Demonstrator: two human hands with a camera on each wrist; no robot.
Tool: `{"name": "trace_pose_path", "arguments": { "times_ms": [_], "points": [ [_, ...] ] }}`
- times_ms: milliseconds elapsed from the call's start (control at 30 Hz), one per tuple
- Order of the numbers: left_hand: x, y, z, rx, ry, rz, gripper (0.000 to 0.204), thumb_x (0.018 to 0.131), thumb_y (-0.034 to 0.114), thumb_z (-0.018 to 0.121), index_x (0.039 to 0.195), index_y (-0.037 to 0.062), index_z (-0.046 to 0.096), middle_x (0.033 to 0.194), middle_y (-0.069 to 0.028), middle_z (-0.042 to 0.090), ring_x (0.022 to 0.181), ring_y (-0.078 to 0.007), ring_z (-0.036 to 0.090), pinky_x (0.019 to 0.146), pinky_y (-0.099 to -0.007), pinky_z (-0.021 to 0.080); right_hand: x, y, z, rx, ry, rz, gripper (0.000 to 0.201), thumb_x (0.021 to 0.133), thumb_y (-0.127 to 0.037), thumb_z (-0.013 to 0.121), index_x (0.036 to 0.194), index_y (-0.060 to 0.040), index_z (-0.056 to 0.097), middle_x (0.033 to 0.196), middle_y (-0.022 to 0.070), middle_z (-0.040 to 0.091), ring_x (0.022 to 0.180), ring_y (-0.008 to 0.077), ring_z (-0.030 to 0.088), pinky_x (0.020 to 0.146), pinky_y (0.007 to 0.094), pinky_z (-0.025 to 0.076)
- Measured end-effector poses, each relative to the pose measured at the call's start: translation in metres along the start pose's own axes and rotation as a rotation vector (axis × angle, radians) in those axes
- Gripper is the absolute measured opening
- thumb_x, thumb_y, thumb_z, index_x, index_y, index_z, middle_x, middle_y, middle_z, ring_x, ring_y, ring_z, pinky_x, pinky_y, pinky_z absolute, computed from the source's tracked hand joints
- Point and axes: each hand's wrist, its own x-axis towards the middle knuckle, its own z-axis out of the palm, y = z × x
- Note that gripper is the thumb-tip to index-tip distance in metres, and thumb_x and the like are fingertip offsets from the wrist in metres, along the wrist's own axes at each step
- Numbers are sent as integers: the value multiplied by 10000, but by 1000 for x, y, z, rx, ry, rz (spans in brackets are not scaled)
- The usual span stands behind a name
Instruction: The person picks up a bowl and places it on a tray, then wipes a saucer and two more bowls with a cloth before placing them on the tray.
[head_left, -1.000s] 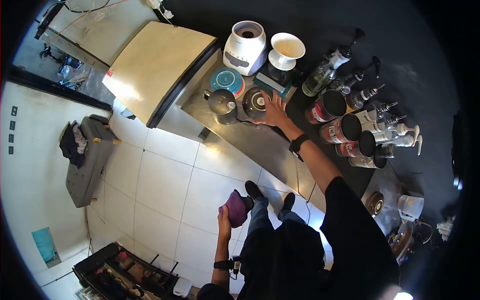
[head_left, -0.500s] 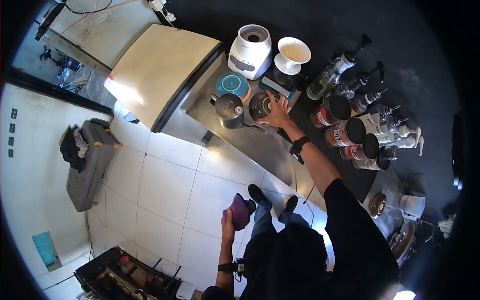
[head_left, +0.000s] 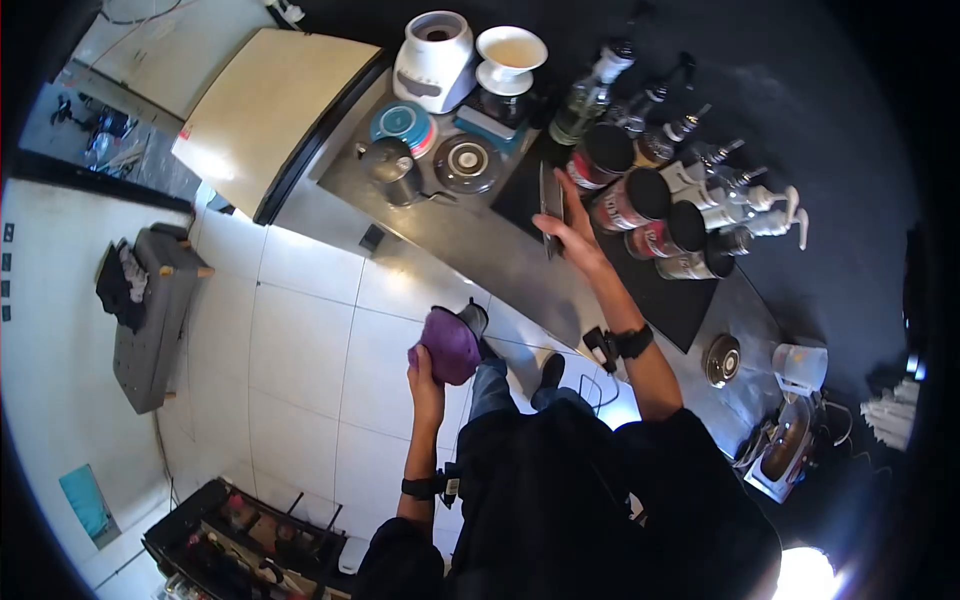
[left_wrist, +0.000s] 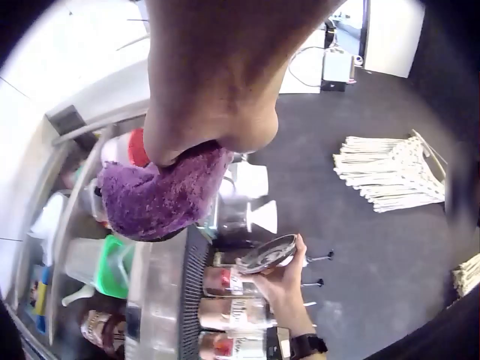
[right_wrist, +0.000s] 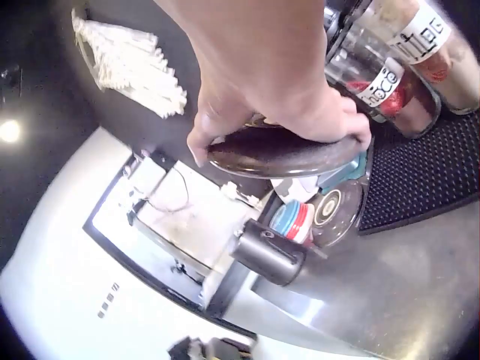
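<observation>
Dark glossy disc [head_left: 550, 212], tilted; fuzzy purple cloth [head_left: 450, 347], bunched; both in hands [head_left: 580, 240].

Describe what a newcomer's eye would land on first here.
Probably the purple cloth gripped in the left hand, vivid against the pale floor tiles. Next, the dark round lid held nearly upright in the right hand, with a similar lid lying beside the metal pot. The black-topped jars near that hand stand out too.
</observation>
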Motion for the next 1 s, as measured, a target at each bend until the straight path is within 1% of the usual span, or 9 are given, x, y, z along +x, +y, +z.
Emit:
{"name": "trace_pose_path", "arguments": {
  "times_ms": [200, 300, 400, 533, 667, 800, 867, 933, 1000],
  "points": [
    [-50, 45, 115, -4, -143, 327, 535, 1007, 425, 426, 1285, -31, 450, 1236, -124, 528, 1123, -204, 529, 974, -348, 422, -127, -73, -44, 1105, -371, 126, 896, 776, -577, 577, 1448, -56, 295, 1440, 187, 383, 1274, 344, 458, 1069, 459, 392],
    [-96, 54, 182, 354, -390, 458, 432, 1021, 268, 411, 1256, -86, 489, 1296, -178, 520, 1170, -242, 514, 994, -371, 397, -176, -67, -76, 915, -400, 121, 1004, 702, -483, 692, 1488, -74, 220, 1458, 156, 363, 1323, 289, 406, 1099, 423, 353],
    [-125, 3, 253, 569, -443, 1026, 402, 993, 163, 442, 1314, -79, 446, 1232, -237, 548, 1115, -305, 527, 967, -368, 385, -222, -94, -97, 485, -256, -165, 1141, 671, -362, 744, 1537, -127, 40, 1567, 91, 143, 1409, 188, 214, 1128, 344, 221],
    [-181, -30, 277, 463, -793, 602, 335, 1003, 219, 425, 1213, -22, 525, 965, -121, 634, 834, -163, 539, 758, -311, 442, -272, -108, -165, 288, -87, -294, 1093, 684, -230, 770, 1534, -132, 89, 1547, 121, 197, 1409, 238, 209, 1135, 364, 189],
    [-238, -41, 301, 111, -876, 346, 448, 1039, 338, 354, 1286, -21, 459, 1234, -95, 525, 1125, -130, 488, 976, -308, 387, -312, -101, -204, 420, -41, -266, 1085, 687, -299, 773, 1526, -111, 111, 1511, 156, 254, 1397, 257, 239, 1129, 359, 214],
    [-258, -57, 316, 433, -909, 576, 397, 1039, 302, 362, 1256, -13, 468, 1216, -100, 526, 1133, -138, 484, 969, -302, 396, -349, -110, -208, 539, 69, -215, 1134, 650, -346, 788, 1524, -99, 109, 1487, 179, 274, 1366, 296, 280, 1106, 390, 257],
    [-246, -76, 302, 683, -886, 375, 357, 1033, 268, 378, 1224, -16, 478, 1175, -86, 535, 1080, -133, 494, 917, -288, 410, -362, -115, -217, 488, 112, -280, 1129, 646, -337, 795, 1524, -119, 120, 1486, 193, 264, 1355, 301, 293, 1104, 397, 261],
    [-277, -92, 309, 515, -781, 560, 279, 1016, 218, 396, 931, -15, 522, 744, -9, 475, 721, -100, 418, 635, -280, 383, -369, -115, -233, 102, 222, -384, 1122, 640, -324, 802, 1523, -134, 138, 1486, 209, 253, 1352, 296, 299, 1104, 396, 261],
    [-300, -83, 306, 538, -831, 428, 353, 1017, 276, 385, 1045, -32, 556, 899, -60, 580, 824, -110, 490, 717, -286, 416, -377, -116, -242, 97, 228, -385, 1121, 629, -308, 809, 1520, -134, 153, 1484, 193, 271, 1353, 268, 301, 1100, 383, 266]
  ]
}}
